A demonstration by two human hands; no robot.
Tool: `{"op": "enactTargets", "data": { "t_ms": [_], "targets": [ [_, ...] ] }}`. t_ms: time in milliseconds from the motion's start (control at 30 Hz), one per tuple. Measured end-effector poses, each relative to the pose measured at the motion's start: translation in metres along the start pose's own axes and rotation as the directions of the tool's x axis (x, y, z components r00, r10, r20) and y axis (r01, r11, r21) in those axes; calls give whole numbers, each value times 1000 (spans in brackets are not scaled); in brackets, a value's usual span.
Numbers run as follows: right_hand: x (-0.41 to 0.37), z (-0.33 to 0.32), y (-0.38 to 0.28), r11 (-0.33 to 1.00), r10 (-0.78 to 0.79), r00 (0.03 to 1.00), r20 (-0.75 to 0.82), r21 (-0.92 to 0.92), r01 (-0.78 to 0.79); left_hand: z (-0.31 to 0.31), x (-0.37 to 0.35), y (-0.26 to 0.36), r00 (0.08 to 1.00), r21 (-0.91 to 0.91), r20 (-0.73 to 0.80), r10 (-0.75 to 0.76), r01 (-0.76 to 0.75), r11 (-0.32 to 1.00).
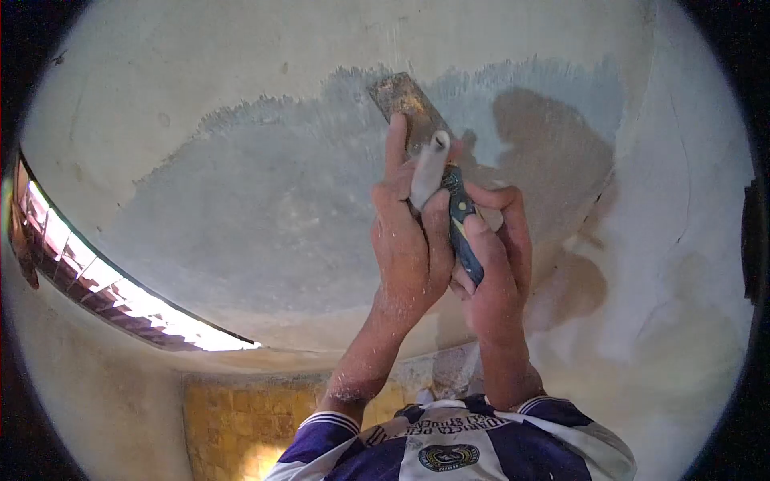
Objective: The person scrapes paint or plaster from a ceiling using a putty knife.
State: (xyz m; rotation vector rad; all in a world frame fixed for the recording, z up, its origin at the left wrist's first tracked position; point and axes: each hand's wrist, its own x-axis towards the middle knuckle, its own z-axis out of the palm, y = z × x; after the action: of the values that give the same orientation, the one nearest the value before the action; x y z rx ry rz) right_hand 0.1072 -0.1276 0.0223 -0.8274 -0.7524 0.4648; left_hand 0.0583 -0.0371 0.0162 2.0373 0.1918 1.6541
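Diagonally, scraper (459,210) between hands (407,240), left one's contact unclear.

At twelve o'clock, the left hand (405,240) covers part of a scraper blade (399,92); a pale tubular piece (428,178) there cannot be identified. The right hand (497,276) obscures part of the dark handle (466,244). At six o'clock, the frame crops the shirt (521,449), its badge (447,457) lettering too small to read. Glare blanks the barred opening (124,290) at eight; a dark object (751,240) is cut off at three.
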Motion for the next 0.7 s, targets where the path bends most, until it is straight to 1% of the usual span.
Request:
{"op": "enactTargets", "data": {
  "t_ms": [67, 100, 167, 200, 233, 333, 400, 433, 467, 500, 533, 567, 600, 633, 667, 700],
  "targets": [
    [-10, -7, 7, 999, 29, 1000, -12, -17, -29, -3, -5, -11, 994, 0, 45, 100, -100, 995],
    [-15, -9, 10, 999, 46, 999, -24, -22, -46, -4, -7, -9, 996, 47, 65, 62, -66, 997],
    [2, -1, 8, 998, -6, 998, -61, -55, 2, -4, -7, -4, 996, 144, 84, -5, -7, 990],
    [4, 2, 6, 997, -17, 996, -84, -75, 10, -5, -1, 0, 996, 126, 83, -14, 3, 992],
    [1, 2, 5, 998, 15, 996, -83, -53, -19, -6, 9, 6, 996, 107, 85, -23, 14, 994],
    [-2, 1, 4, 997, 72, 996, -52, 12, -71, -8, -2, 0, 998, 106, 68, 18, -25, 994],
    [-12, -8, 11, 992, 114, 993, -32, 50, -112, -1, -10, -10, 999, 58, 38, 25, -28, 998],
    [-5, -6, 10, 995, 91, 996, -23, 38, -91, -1, -4, -7, 999, 45, 33, 17, -19, 999],
    [4, -3, 8, 997, 77, 997, -16, 24, -77, -3, 4, -3, 999, 55, 43, -23, 21, 998],
    [8, -2, 6, 998, 62, 998, -10, 12, -62, -2, 4, -3, 999, 50, 41, -13, 11, 999],
    [3, -5, 6, 996, 81, 997, 2, 27, -81, -2, 5, -3, 999, 46, 40, -3, 1, 999],
    [-6, -9, 6, 994, 99, 995, 20, 42, -99, 1, -5, -11, 998, 29, 20, 59, -59, 998],
    [-8, -9, 7, 991, 118, 992, 40, 57, -120, 0, -3, -13, 998, 10, 11, 61, -61, 998],
    [-3, -4, 5, 993, 95, 995, 33, 61, -97, -1, 0, -13, 998, -8, 2, 63, -63, 998],
    [4, 1, 1, 995, 76, 997, 25, 61, -77, -1, 6, -8, 1000, -32, 6, 4, -3, 999],
    [7, 4, -2, 996, 60, 998, 14, 58, -61, -3, 8, -4, 1000, -22, 18, -13, 13, 1000]
  ]
}}
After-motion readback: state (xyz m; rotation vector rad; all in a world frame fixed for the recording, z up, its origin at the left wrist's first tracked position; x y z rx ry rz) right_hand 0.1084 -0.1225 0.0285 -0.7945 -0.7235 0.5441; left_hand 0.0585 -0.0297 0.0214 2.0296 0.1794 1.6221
